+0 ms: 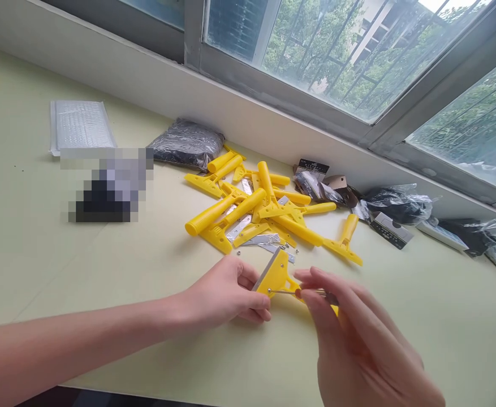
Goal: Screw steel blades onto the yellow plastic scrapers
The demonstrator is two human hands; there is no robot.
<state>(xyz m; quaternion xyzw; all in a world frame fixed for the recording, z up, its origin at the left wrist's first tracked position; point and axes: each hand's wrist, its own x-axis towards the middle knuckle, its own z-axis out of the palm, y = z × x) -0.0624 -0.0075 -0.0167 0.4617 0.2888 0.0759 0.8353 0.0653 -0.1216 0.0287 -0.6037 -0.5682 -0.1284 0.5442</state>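
Observation:
My left hand [231, 294] is closed on the lower left end of a yellow scraper [275, 274], with a metal blade along its left edge. Two small screws show in the scraper's head. A screwdriver [285, 292] is pinched in my right hand [353, 333], its thin shaft reaching to the screw nearest my left thumb. The scraper's handle runs behind my right fingers and is mostly hidden. Just beyond lie loose blades [262, 239] and several tiny screws or nuts [285, 246].
A pile of yellow scraper parts [264, 198] lies ahead, with one scraper [345, 243] at its right. Behind are a dark plastic-wrapped package [188, 144], a bubble mailer [82, 124], black cards [392, 230] and bagged items [396, 203]. A pixelated patch covers something at left. The window wall bounds the table.

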